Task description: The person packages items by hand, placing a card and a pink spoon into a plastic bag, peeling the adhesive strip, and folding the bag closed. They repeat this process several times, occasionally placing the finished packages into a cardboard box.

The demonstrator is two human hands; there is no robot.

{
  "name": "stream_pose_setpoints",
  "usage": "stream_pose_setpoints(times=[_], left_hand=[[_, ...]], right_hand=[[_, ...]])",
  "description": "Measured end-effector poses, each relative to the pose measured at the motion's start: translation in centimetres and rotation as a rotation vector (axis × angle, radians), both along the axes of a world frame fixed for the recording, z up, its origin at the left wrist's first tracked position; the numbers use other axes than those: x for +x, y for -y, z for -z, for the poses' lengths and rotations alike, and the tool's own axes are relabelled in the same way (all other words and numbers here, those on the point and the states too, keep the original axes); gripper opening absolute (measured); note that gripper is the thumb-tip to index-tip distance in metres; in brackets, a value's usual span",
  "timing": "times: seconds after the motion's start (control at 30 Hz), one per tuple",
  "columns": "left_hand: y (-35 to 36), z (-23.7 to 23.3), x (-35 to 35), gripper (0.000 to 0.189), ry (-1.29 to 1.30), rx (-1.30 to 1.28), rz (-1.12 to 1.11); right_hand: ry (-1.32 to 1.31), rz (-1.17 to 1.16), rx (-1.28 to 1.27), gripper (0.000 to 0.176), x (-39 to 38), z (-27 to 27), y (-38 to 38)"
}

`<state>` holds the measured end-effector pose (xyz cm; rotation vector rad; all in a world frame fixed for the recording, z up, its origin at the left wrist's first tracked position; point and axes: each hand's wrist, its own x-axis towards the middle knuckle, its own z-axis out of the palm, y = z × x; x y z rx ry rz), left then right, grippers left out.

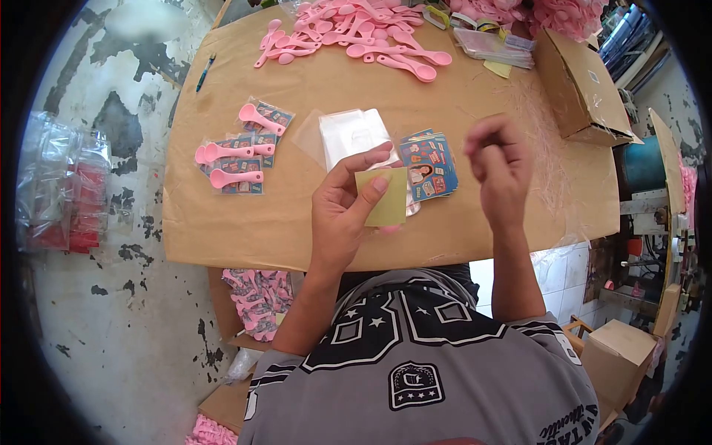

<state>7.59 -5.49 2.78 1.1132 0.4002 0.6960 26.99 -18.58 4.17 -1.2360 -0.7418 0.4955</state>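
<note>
My left hand (345, 200) is closed on a square yellow-green paper (387, 206), the thumb flat on its face. Something pink and white shows at the paper's lower edge, mostly hidden. My right hand (501, 159) is raised to the right with fingers curled together; whether anything is in them I cannot make out. Between the hands lies a stack of blue printed cards (437, 172). Behind my left hand rest clear plastic bags (348, 130). Further left, several pink measuring spoons (236, 177) lie with blue cards in clear bags.
A heap of loose pink spoons (348, 30) covers the table's far side. An open cardboard box (582, 85) stands at the back right. A pen (205, 73) lies far left. Clear packs (493, 46) sit near the box. Below the left edge is a box of packed pink spoons (259, 300).
</note>
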Motion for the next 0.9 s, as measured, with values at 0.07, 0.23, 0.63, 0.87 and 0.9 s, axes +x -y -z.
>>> stream_pose_setpoints(times=[0.07,0.23,0.63,0.87,0.9], left_hand=[[-0.2,-0.2,-0.2,0.034,-0.017,-0.071,0.059],[-0.4,0.1,0.0,0.033,0.009,-0.026,0.056],[-2.1,0.4,-2.2,0.021,0.005,0.164,-0.019],[-3.0,0.6,-3.5,0.014,0.093,0.389,0.001],[-2.9,0.4,-3.5,0.014,0.085,0.399,0.008]], right_hand=[[0.032,-0.112,-0.182,0.014,-2.0,-1.0,-0.7],[-0.029,-0.264,-0.191,0.018,-3.5,0.9,-2.1],[-0.140,-0.304,-0.151,0.010,-3.9,-0.7,-2.4],[0.054,-0.327,-0.050,0.015,-4.4,-1.3,-2.0],[0.072,-0.343,-0.043,0.014,-4.2,-1.5,-1.9]])
